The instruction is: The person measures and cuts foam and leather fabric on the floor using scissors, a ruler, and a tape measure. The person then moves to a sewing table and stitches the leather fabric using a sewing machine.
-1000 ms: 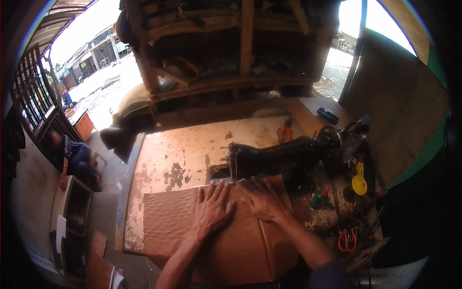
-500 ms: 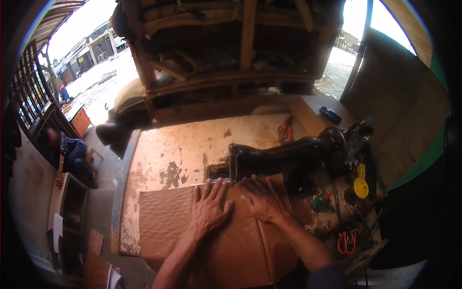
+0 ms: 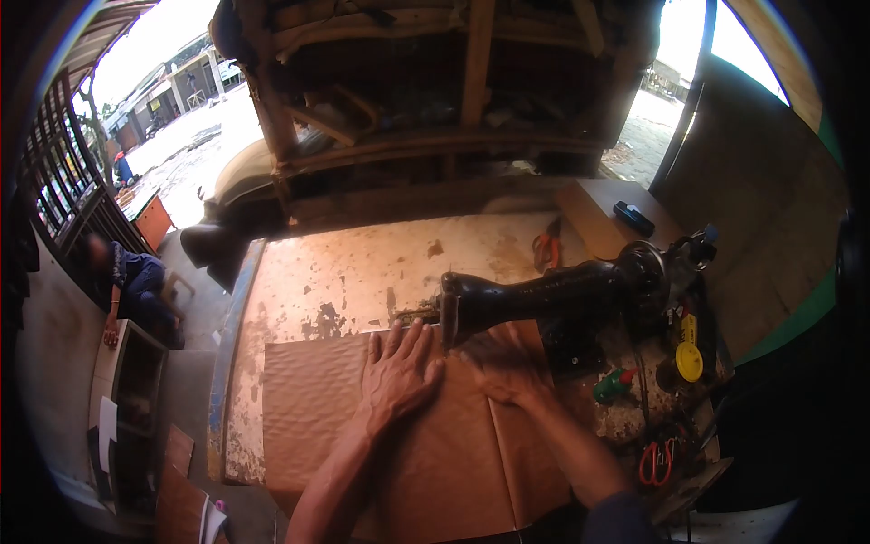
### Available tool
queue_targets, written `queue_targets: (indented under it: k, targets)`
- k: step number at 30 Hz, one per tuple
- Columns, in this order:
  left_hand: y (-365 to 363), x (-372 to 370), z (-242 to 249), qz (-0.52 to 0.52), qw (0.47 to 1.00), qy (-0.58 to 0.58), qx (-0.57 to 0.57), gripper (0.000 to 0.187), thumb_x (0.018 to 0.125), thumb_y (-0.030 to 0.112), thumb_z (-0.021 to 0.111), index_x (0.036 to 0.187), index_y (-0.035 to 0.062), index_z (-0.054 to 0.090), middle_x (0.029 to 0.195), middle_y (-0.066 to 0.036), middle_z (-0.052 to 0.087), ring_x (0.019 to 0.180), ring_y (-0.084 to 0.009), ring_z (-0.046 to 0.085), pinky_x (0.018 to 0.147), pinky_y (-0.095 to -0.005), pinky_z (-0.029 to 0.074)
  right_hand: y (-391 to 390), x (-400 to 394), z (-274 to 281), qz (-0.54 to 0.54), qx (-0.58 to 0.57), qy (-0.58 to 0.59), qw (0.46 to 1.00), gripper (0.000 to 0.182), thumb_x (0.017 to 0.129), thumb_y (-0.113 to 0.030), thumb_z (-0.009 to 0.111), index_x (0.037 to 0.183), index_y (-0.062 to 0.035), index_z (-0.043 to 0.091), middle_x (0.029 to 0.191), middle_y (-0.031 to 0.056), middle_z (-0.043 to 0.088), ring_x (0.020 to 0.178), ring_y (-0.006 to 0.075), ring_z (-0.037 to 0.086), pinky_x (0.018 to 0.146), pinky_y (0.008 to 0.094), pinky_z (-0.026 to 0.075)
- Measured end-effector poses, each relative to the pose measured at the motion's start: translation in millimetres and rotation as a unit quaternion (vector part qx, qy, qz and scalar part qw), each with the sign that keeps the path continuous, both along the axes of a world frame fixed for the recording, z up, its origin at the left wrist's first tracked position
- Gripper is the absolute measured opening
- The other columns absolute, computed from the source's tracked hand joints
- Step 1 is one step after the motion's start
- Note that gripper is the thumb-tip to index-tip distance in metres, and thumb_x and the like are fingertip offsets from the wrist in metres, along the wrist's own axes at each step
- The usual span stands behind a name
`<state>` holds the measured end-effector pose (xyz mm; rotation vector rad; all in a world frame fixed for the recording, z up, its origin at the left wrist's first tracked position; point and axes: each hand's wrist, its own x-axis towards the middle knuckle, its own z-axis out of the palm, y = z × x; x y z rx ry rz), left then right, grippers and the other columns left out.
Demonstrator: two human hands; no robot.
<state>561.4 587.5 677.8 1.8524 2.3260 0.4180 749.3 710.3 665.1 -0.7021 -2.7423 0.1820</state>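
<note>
A sheet of brown, quilted-looking material (image 3: 313, 390) lies over the front of the worn table and under the head of a black sewing machine (image 3: 535, 292). My left hand (image 3: 397, 372) presses flat on the sheet, just left of the needle area, with its fingers spread. On the other side, my right hand (image 3: 507, 367) rests on the sheet, partly in the machine's shadow, fingers stretched out. A raised fold or seam runs down the sheet below my right wrist. The needle itself is too small and dark to make out.
Orange-handled scissors (image 3: 546, 249) lie behind the machine. To its right are a green bottle (image 3: 613, 385), a yellow tape measure (image 3: 689, 361) and red-handled scissors (image 3: 656, 462). A dark blue object (image 3: 633, 218) sits on a board. At far left, a person (image 3: 140, 281) sits by a cabinet (image 3: 111, 363).
Both hands and the brown sheet have shifted slightly away from me along the machine head. The whole view has also moved a little, so the machine appears farther right.
</note>
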Motion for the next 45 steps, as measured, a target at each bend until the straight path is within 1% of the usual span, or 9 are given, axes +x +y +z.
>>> queue_targets:
  k: [14,17,20,23,29,32,35,38,45]
  targets:
    - [32,-22,-2,0.007,1.000,-0.007,-0.003,0.066,0.099,0.050,0.041,0.156,0.0152,0.039,0.165,-0.004,0.031,0.155,-0.0268,0.019,0.126,-0.0523,0.008,44,-22,-34,-0.060,-0.133,0.024,0.989,0.038,0.091,-0.044,0.060,0.090,-0.0095,0.074,0.097,0.0153,0.073,0.097,0.0339,0.069,0.098,0.0547,0.045]
    - [38,-27,-3,0.004,1.000,-0.003,-0.006,0.066,0.099,0.050,0.041,0.156,0.0147,0.039,0.165,-0.004,0.031,0.155,-0.0270,0.019,0.126,-0.0520,0.008,54,-25,-40,0.019,-0.028,0.085,0.996,0.033,0.089,-0.038,0.065,0.096,-0.0063,0.073,0.100,0.0166,0.073,0.095,0.0357,0.070,0.090,0.0534,0.052]
    - [46,-32,-1,0.002,1.000,0.003,-0.006,0.066,0.100,0.050,0.041,0.156,0.0144,0.039,0.165,-0.004,0.031,0.155,-0.0271,0.019,0.126,-0.0516,0.007,77,-31,-73,0.028,0.283,0.061,0.957,0.046,0.095,-0.034,0.064,0.130,-0.0053,0.057,0.122,0.0111,0.065,0.103,0.0240,0.068,0.089,0.0363,0.055]
    - [52,-36,-1,0.005,1.000,0.002,-0.003,0.066,0.100,0.049,0.042,0.156,0.0144,0.039,0.165,-0.004,0.032,0.155,-0.0268,0.019,0.127,-0.0512,0.008,75,-28,-62,0.049,0.263,0.130,0.955,0.051,0.096,-0.031,0.064,0.136,-0.0016,0.049,0.126,0.0104,0.062,0.109,0.0190,0.065,0.093,0.0349,0.054]
    - [65,-45,-6,0.012,1.000,-0.010,0.024,0.066,0.099,0.049,0.043,0.156,0.0148,0.039,0.165,-0.003,0.032,0.155,-0.0259,0.020,0.127,-0.0506,0.009,80,-26,-60,0.039,-0.364,0.238,0.900,0.051,0.097,-0.031,0.064,0.138,-0.0044,0.049,0.130,0.0088,0.060,0.120,0.0190,0.059,0.103,0.0367,0.049]
    - [70,-49,-6,0.011,1.000,-0.002,0.023,0.066,0.099,0.049,0.043,0.156,0.0151,0.039,0.164,-0.004,0.032,0.155,-0.0260,0.020,0.127,-0.0509,0.010,73,-30,-26,0.070,-0.044,0.171,0.982,0.058,0.096,-0.046,0.054,0.146,-0.0170,0.054,0.154,0.0090,0.049,0.143,0.0318,0.044,0.115,0.0549,0.034]
    - [76,-54,-8,0.009,1.000,0.012,0.023,0.065,0.100,0.048,0.043,0.156,0.0154,0.039,0.164,-0.004,0.033,0.155,-0.0265,0.021,0.126,-0.0513,0.010,75,-35,-16,0.098,-0.112,0.210,0.966,0.065,0.096,-0.051,0.051,0.154,-0.0229,0.043,0.162,0.0049,0.038,0.149,0.0294,0.035,0.116,0.0573,0.031]
    - [83,-59,-9,0.004,0.999,0.023,0.027,0.064,0.100,0.048,0.043,0.155,0.0155,0.040,0.164,-0.004,0.033,0.155,-0.0269,0.021,0.126,-0.0518,0.010,86,-47,-21,0.007,0.214,-0.007,0.977,0.073,0.096,-0.053,0.048,0.159,-0.0207,0.032,0.165,0.0038,0.031,0.152,0.0293,0.030,0.118,0.0591,0.027]
    - [98,-71,-14,0.005,0.998,0.046,0.031,0.065,0.100,0.047,0.046,0.158,0.0194,0.036,0.165,-0.002,0.032,0.154,-0.0282,0.024,0.125,-0.0541,0.013,90,-62,15,-0.002,0.037,-0.090,0.995,0.070,0.100,-0.050,0.044,0.160,-0.0174,0.029,0.166,0.0040,0.028,0.154,0.0303,0.024,0.123,0.0598,0.012]
